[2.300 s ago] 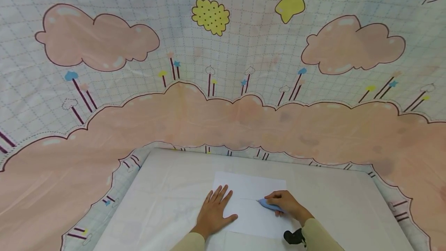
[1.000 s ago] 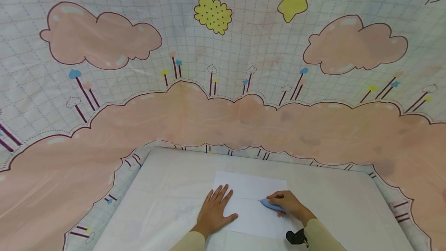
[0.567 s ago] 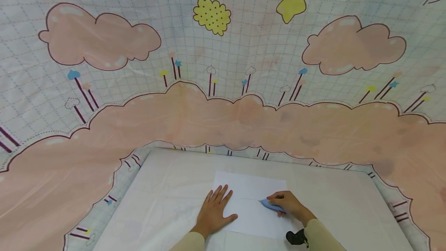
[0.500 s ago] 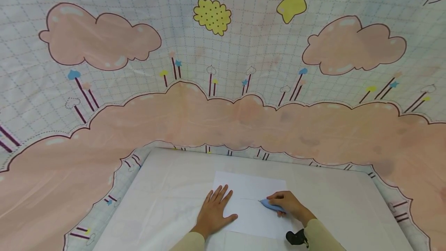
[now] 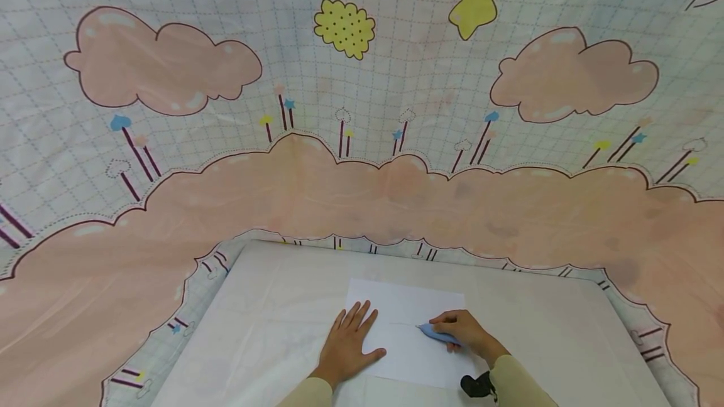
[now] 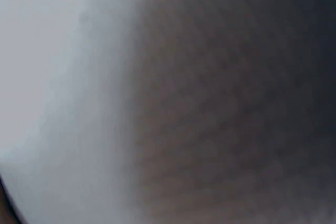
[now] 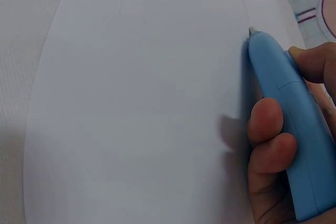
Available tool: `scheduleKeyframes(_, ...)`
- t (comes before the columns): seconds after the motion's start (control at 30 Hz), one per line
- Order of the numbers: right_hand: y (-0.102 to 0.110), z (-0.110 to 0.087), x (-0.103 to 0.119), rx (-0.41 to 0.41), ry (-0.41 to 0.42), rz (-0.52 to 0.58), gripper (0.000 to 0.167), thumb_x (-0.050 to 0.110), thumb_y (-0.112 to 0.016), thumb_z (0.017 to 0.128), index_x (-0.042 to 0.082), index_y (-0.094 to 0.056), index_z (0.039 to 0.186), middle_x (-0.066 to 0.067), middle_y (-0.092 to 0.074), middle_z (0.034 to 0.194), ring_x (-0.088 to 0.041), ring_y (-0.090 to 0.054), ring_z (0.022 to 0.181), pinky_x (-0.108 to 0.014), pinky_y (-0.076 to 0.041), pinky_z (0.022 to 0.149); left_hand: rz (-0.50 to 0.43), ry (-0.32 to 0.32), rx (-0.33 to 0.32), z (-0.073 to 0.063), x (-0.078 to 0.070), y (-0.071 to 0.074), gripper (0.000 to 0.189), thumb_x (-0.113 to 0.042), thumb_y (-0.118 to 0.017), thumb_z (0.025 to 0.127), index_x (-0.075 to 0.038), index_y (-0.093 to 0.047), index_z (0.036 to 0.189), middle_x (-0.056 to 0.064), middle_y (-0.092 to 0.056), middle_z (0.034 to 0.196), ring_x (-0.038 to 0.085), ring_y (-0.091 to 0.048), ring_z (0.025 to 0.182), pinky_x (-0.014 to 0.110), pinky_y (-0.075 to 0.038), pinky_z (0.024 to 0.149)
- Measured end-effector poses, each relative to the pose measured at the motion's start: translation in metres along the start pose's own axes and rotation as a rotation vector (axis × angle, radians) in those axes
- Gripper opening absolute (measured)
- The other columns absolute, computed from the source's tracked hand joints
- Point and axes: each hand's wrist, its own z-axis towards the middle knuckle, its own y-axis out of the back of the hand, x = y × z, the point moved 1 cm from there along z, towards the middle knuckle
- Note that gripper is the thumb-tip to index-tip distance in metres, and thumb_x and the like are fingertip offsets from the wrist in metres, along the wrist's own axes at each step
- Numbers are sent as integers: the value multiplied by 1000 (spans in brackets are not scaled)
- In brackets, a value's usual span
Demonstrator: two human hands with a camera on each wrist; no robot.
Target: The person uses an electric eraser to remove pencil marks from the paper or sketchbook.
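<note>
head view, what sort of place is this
Probably a makeshift indoor craft or drawing corner: a pale table bearing a white paper sheet, with a cartoon-cloud backdrop behind and along its sides.

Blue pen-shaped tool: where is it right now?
Head view: the blue pen-shaped tool is in the right hand, over the right half of the white paper sheet, to the right of the left hand.

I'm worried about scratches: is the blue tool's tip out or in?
Out. The right wrist view shows a small tip projecting from the blue tool in the right hand.
</note>
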Motion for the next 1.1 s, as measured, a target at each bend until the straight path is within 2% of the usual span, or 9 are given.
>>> scheduleKeyframes(0.17, -2, 1, 2, 2, 3, 6, 29, 19, -69, 91, -2, -71, 111, -5, -70, 98, -8, -52, 48, -19, -41, 45, -8, -7, -11, -1, 0, 1, 87, -82, -28, 87, -26, -35, 154, -2, -25, 163, 22, -22, 151, 49, -22, 120)
scheduleKeyframes(0.4, -5, 2, 2, 0, -2, 0, 29, 20, -68, 92, -1, -71, 111, -3, -69, 93, -9, -52, 48, -21, -41, 46, -14, 4, 17, -1, -1, 2, 88, -82, -29, 87, -26, -35, 154, -2, -24, 163, 21, -21, 151, 48, -21, 120)
scheduleKeyframes(0.8, 0, 0, 6, 1, 8, -17, 29, 19, -68, 92, -3, -70, 111, -5, -69, 93, -9, -51, 47, -20, -40, 45, 4, 7, -4, 2, -1, -3, 89, -84, -24, 86, -28, -33, 155, -3, -23, 163, 20, -20, 151, 48, -21, 120)
scheduleKeyframes(1.0, 5, -1, 3, 10, 30, -31, 30, 19, -67, 93, -3, -70, 113, -4, -69, 94, -9, -53, 49, -22, -44, 47, -8, 0, -32, 1, -1, -2, 87, -83, -28, 87, -28, -34, 154, -3, -25, 163, 20, -22, 150, 48, -22, 120)
scheduleKeyframes(1.1, 8, -2, 1, 14, 35, -32, 30, 19, -67, 93, -3, -70, 113, -4, -69, 96, -9, -53, 49, -22, -44, 48, -7, 4, -25, 1, 0, -3, 88, -83, -26, 87, -28, -32, 155, -4, -23, 163, 19, -20, 151, 47, -21, 121)
